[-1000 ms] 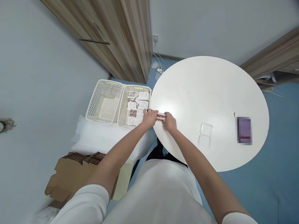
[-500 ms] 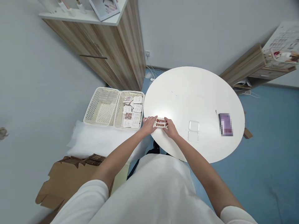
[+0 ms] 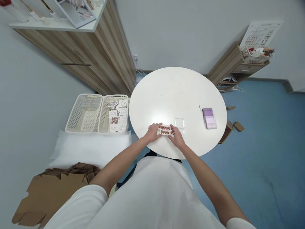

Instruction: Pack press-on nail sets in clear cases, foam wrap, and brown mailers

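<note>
A small white card with two rows of reddish-brown nail tips is held level over the front part of the round white table. My left hand grips its left edge between thumb and fingers. At the card's right end, my right hand pinches it and covers a corner. Just behind and beside my right hand lies an open clear plastic case, its near half partly hidden by that hand.
Two white baskets stand left of the table: one with clear cases, one with nail cards. A purple box lies on the table's right. Flattened cardboard is at lower left; a wooden cabinet stands behind the baskets.
The view has shifted to the right. Both hands, with the card between them, have moved right over the table, close to the clear case, which my right hand now partly covers.
</note>
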Tool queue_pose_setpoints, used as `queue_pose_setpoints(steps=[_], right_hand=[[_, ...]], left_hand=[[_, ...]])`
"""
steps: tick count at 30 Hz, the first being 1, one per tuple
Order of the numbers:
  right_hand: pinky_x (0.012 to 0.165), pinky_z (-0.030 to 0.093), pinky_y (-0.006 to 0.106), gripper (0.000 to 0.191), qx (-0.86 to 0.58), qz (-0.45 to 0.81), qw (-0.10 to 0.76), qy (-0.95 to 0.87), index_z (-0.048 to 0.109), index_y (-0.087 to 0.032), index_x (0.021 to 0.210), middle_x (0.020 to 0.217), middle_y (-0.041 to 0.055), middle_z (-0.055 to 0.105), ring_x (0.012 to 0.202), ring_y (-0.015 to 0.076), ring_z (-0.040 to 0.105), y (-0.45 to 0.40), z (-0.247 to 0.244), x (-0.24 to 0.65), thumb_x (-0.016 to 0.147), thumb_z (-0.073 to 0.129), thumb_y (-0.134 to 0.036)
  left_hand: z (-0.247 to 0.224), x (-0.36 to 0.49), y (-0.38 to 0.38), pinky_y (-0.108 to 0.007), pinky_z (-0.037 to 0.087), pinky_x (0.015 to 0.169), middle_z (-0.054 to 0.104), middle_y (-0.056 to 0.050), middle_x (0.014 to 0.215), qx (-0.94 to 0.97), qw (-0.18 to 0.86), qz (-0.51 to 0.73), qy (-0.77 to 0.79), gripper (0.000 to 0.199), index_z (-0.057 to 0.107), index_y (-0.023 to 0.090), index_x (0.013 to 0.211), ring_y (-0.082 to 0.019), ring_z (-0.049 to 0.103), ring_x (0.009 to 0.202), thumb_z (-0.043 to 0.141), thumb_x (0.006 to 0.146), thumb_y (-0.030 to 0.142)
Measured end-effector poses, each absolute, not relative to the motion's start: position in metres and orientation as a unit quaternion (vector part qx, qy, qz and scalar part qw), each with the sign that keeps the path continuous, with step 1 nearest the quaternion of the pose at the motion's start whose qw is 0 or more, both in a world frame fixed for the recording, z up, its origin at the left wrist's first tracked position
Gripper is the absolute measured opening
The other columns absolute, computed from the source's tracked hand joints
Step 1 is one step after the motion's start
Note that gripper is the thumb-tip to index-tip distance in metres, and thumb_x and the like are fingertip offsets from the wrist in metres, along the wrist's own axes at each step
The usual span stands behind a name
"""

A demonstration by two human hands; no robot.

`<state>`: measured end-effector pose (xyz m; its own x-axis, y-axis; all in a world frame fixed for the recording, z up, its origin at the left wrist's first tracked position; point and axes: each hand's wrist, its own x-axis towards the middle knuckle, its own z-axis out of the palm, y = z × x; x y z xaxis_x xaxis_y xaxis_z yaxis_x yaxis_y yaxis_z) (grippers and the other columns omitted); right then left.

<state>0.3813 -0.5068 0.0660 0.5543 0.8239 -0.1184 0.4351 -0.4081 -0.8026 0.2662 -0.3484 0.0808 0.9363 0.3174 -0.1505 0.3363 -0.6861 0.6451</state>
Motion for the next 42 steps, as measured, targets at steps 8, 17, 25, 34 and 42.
queue_pose_setpoints(steps=[8,17,25,34,42], right_hand=[[0.082,0.044,0.039,0.062,-0.806,0.282,0.345,-0.39,0.033,-0.024,0.126,0.107,0.0067,0.046,0.094,0.0204,0.048,-0.569,0.06,0.428,0.07,0.058,-0.025],[0.093,0.035,0.041,0.061,-0.821,0.313,0.279,-0.388,0.038,-0.024,0.122,0.115,0.0069,0.041,0.112,0.0248,0.036,-0.585,0.036,0.458,0.065,0.061,-0.025],[0.085,0.04,0.038,0.061,-0.83,0.31,0.24,-0.396,0.037,-0.022,0.123,0.112,0.0074,0.045,0.109,0.025,0.039,-0.579,0.026,0.46,0.065,0.06,-0.023],[0.075,0.043,0.033,0.062,-0.836,0.313,0.214,-0.397,0.036,-0.024,0.124,0.112,0.0061,0.044,0.101,0.0215,0.047,-0.576,0.025,0.462,0.066,0.06,-0.022],[0.074,0.043,0.032,0.062,-0.839,0.31,0.216,-0.391,0.037,-0.025,0.124,0.112,0.0066,0.044,0.101,0.0215,0.047,-0.575,0.027,0.461,0.067,0.06,-0.02]], left_hand=[[0.073,0.309,-0.408,-0.039,0.036,0.084,0.05,-0.007,0.11,0.925,0.326,-0.049,0.19,0.062,0.037,0.025,0.122,-0.025,0.044,0.102,0.064,0.067,0.033],[0.058,0.337,-0.437,-0.039,0.033,0.086,0.048,-0.006,0.11,0.921,0.277,-0.127,0.241,0.063,0.039,0.028,0.121,-0.026,0.043,0.104,0.067,0.065,0.034],[0.049,0.343,-0.443,-0.038,0.033,0.084,0.047,-0.007,0.11,0.913,0.253,-0.167,0.274,0.062,0.033,0.027,0.124,-0.026,0.044,0.105,0.063,0.069,0.03],[0.044,0.344,-0.443,-0.032,0.038,0.075,0.048,-0.006,0.105,0.914,0.259,-0.174,0.26,0.062,0.03,0.025,0.125,-0.023,0.049,0.097,0.059,0.071,0.028],[0.047,0.344,-0.446,-0.032,0.038,0.076,0.046,-0.009,0.108,0.916,0.249,-0.182,0.258,0.064,0.025,0.023,0.129,-0.024,0.047,0.1,0.056,0.073,0.027]])
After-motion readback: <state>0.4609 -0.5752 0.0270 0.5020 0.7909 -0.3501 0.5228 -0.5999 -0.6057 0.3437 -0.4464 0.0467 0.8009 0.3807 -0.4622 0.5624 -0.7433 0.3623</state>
